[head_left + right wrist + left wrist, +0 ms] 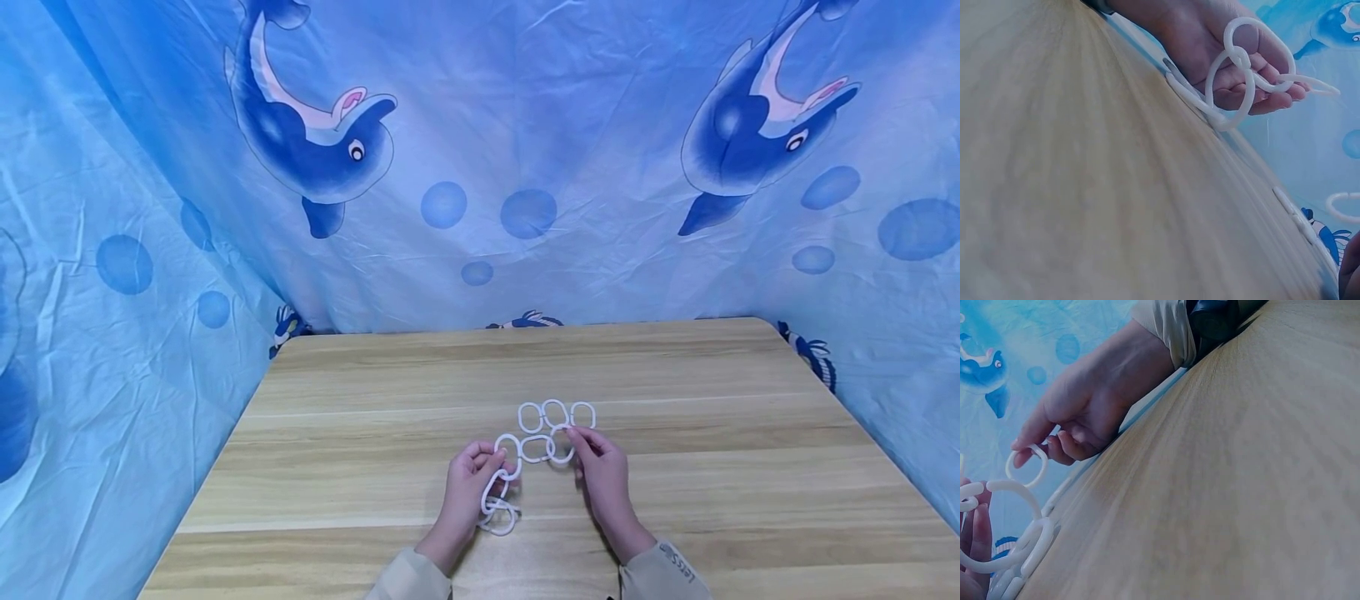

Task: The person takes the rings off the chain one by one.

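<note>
White oval plastic rings hang linked as a chain from my left hand, whose thumb and fingers pinch one ring. Several links dangle below it to the table, as the right wrist view shows at a crossing of the chain links. Between thumb and index finger, my right hand pinches another white ring by its edge. In the head view that ring overlaps the end of a middle ring, which spans the space between both hands.
Just beyond the hands, three more white rings lie side by side on the wooden table. A blue curtain printed with dolphins and bubbles stands behind the table and along its sides.
</note>
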Motion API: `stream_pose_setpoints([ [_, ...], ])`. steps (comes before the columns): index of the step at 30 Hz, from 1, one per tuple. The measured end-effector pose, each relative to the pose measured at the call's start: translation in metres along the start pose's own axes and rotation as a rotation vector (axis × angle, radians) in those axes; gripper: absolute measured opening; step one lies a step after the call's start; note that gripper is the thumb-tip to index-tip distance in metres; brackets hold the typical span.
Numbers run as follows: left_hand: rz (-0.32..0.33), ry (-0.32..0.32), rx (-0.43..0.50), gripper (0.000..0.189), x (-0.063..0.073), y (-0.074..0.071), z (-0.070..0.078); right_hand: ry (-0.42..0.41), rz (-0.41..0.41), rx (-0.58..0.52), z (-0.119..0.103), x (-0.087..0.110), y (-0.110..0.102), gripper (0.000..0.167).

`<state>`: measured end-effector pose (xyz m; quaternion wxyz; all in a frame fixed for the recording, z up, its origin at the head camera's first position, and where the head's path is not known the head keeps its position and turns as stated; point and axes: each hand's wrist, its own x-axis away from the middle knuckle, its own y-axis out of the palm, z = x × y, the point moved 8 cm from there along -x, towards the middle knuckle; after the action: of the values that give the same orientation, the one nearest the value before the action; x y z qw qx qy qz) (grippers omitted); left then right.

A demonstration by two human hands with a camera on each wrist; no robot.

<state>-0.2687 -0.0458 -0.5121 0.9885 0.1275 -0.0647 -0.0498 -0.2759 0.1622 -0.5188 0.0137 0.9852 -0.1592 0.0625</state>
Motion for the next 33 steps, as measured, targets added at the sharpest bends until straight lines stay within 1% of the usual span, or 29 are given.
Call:
stream_pose_setpoints([
  [5,-0.007,0.009,-0.011,0.016,0.0,-0.0004,0.0,0.0,0.026,0.018,-0.0013,-0.0008,-0.0031,0.031],
  [12,-0.001,0.015,-0.028,0.02,0.0,0.0001,0.0005,0.006,0.05,0.038,0.0006,-0.0035,-0.0056,0.029],
  [15,-0.003,0.014,-0.027,0.019,-0.0001,0.0002,0.0,0.014,0.054,0.052,0.0017,-0.004,-0.0068,0.029],
  [20,-0.01,0.013,-0.013,0.02,0.0004,0.001,-0.0001,0.0,0.061,0.096,0.0007,-0.0053,-0.0101,0.029],
  [24,-0.011,0.01,-0.012,0.02,0.0007,0.0014,0.0003,-0.007,0.033,0.122,-0.001,-0.0067,-0.0089,0.029],
  [27,-0.01,0.009,-0.011,0.019,0.0009,0.0017,0.0009,0.004,0.004,0.146,-0.0003,-0.0081,-0.0066,0.028],
  [33,-0.009,0.012,-0.01,0.02,0.001,0.0016,0.0005,0.016,-0.016,0.179,0.0014,-0.0098,-0.0057,0.027],
])
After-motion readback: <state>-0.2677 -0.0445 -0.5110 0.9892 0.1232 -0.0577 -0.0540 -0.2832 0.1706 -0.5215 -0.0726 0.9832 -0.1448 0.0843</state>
